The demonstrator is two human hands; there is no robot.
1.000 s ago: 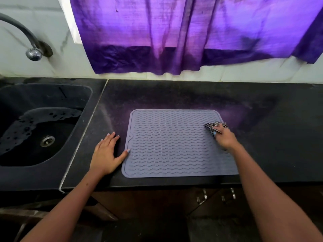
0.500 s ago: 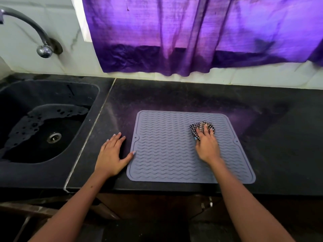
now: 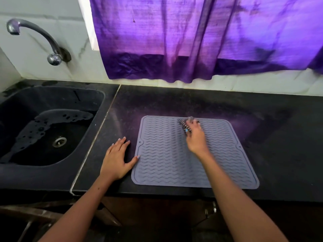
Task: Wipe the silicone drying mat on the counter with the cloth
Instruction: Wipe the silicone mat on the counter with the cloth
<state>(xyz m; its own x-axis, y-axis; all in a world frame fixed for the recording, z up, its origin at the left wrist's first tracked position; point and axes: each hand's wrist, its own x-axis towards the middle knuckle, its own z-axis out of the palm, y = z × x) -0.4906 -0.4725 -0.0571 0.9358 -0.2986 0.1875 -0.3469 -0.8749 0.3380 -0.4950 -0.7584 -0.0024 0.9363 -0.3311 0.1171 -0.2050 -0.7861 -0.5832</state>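
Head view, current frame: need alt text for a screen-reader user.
A person's right hand presses a checked cloth onto the far part of a grey silicone mat on a black counter. The left hand lies flat beside the mat, thumb touching its edge; a sink sits left.

The left hand (image 3: 114, 160) lies flat, palm down, fingers (image 3: 122, 142) straight and slightly spread, thumb stretched out to the right. The right hand (image 3: 195, 137) reaches further forward, blurred, its fingers curled over a bunched cloth (image 3: 183, 125); both forearms are bare
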